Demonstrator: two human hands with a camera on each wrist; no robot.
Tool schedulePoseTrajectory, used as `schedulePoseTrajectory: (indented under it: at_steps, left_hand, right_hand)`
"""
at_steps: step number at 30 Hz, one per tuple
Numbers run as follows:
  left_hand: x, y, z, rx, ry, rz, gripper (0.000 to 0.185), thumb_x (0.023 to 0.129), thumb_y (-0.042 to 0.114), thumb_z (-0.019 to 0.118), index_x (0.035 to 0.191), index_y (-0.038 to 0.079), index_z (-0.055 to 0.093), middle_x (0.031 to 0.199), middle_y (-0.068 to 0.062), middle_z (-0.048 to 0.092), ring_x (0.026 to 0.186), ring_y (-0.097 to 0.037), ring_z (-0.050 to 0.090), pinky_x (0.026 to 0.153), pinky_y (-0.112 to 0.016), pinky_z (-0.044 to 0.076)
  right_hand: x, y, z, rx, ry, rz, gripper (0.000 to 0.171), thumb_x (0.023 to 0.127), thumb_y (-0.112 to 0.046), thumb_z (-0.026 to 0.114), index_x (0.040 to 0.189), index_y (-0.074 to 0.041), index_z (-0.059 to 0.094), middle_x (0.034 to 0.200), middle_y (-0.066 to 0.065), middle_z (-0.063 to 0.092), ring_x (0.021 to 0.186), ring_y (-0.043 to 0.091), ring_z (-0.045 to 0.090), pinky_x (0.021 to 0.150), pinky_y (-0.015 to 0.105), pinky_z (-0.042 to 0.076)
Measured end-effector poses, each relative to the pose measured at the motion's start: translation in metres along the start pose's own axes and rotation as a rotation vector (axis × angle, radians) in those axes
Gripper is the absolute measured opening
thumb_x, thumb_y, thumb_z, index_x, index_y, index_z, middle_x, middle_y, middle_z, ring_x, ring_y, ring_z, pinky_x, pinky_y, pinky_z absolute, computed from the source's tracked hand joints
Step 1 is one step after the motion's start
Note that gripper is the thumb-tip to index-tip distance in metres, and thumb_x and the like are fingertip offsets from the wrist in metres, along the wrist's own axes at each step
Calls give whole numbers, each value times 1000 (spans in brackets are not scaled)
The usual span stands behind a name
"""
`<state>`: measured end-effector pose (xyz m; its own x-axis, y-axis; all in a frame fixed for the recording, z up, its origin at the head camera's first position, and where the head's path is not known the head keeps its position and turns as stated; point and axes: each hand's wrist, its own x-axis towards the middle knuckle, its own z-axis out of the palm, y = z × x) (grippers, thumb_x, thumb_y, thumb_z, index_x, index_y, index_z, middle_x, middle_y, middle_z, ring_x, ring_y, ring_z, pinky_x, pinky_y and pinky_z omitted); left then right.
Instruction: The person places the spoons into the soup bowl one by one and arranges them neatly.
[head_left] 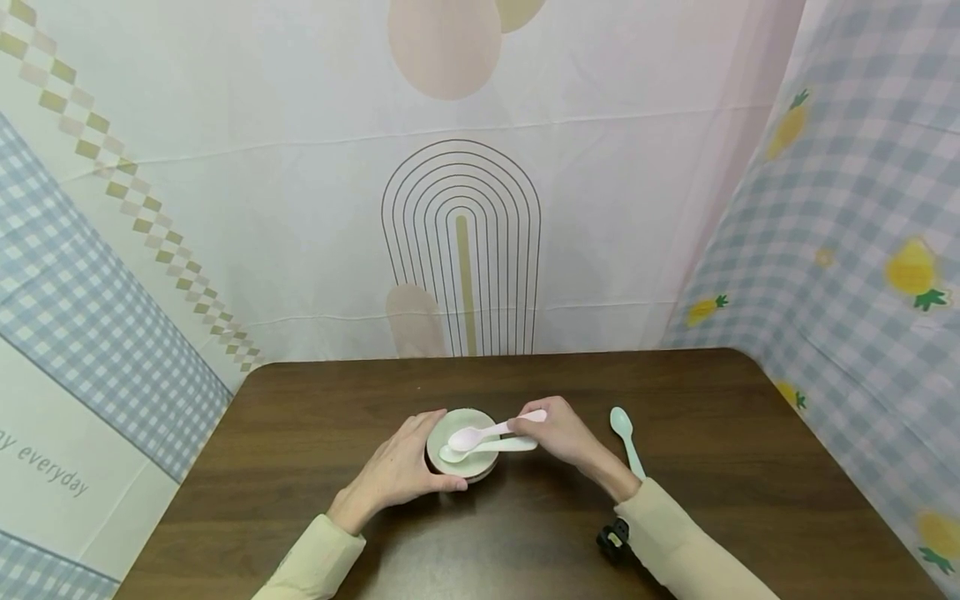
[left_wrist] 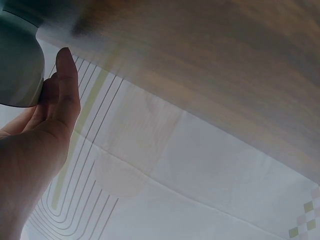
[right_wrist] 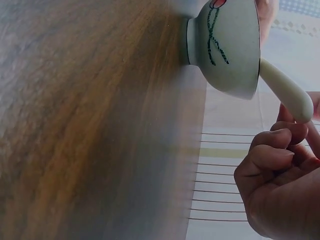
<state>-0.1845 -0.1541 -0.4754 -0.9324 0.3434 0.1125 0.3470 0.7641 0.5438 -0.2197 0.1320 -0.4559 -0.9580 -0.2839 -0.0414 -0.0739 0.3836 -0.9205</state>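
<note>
Bowl [head_left: 468, 421] is gripped by your left hand [head_left: 405, 462], presumably for steadiness; your right hand [head_left: 562, 431] pinches a pink spoon [head_left: 489, 432] over it. A pale green spoon [head_left: 501, 446] crosses its rim (handle outward, likely for easy reach), and a mint spoon [head_left: 627, 437] lies to its right.

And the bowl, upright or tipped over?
Upright: the bowl has its foot toward the table, rim away, in the right wrist view.
</note>
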Motion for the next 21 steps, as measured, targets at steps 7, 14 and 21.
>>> schedulePoseTrajectory:
  at_steps: [7, 14, 21]
  left_hand:
    - [-1, 0, 1, -11, 2, 7, 113, 71, 59, 98, 160, 7, 51, 158, -11, 60, 146, -31, 58, 113, -58, 53]
    - [0, 0, 1, -17, 1, 12, 113, 71, 60, 97, 160, 7, 51, 158, -11, 61, 146, -31, 58, 113, -58, 54]
    - [0, -1, 0, -17, 4, 13, 114, 72, 59, 97, 161, 6, 50, 157, -12, 61, 145, -32, 58, 112, -59, 54]
  right_hand:
    - [4, 2, 4, -8, -16, 13, 21, 90, -19, 79, 83, 0, 78, 65, -9, 58, 68, 8, 51, 60, 20, 40]
    - [7, 3, 6, -14, -24, 20, 22, 90, -20, 78, 80, -1, 76, 63, -9, 57, 65, 8, 51, 58, 20, 39]
    - [10, 1, 8, -10, -62, 26, 24, 91, -22, 77, 76, -4, 74, 62, -9, 56, 62, 7, 49, 58, 20, 39]
